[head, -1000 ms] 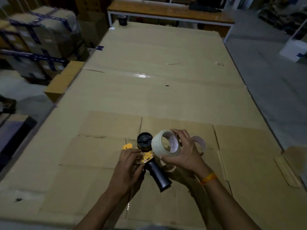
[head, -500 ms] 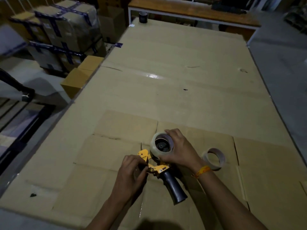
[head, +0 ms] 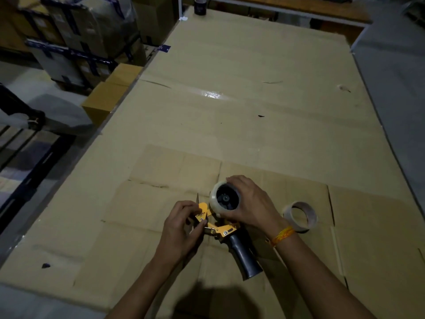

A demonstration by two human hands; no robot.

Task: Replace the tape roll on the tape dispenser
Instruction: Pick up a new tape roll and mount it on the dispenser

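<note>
The tape dispenser (head: pixel 245 254) lies on the cardboard near the table's front, yellow frame at the top and dark handle pointing toward me. A full roll of clear tape (head: pixel 215 199) sits around the dispenser's black hub. My right hand (head: pixel 251 203) wraps over the roll's right side and grips it. My left hand (head: pixel 181 226) pinches the yellow front plate of the dispenser frame. An empty tape core (head: pixel 300 216) lies flat on the cardboard to the right of my right wrist.
Flattened cardboard (head: pixel 230 111) covers the long table. A dark cup (head: pixel 199 6) stands at the far end. Stacked wrapped boxes (head: pixel 76 42) and a brown carton (head: pixel 108 97) sit on the floor to the left. A wooden bench (head: pixel 287 5) runs along the back.
My right hand brought the tape roll down from the air and seated it over the black hub. My left hand stayed on the yellow frame. The camera view shifted left.
</note>
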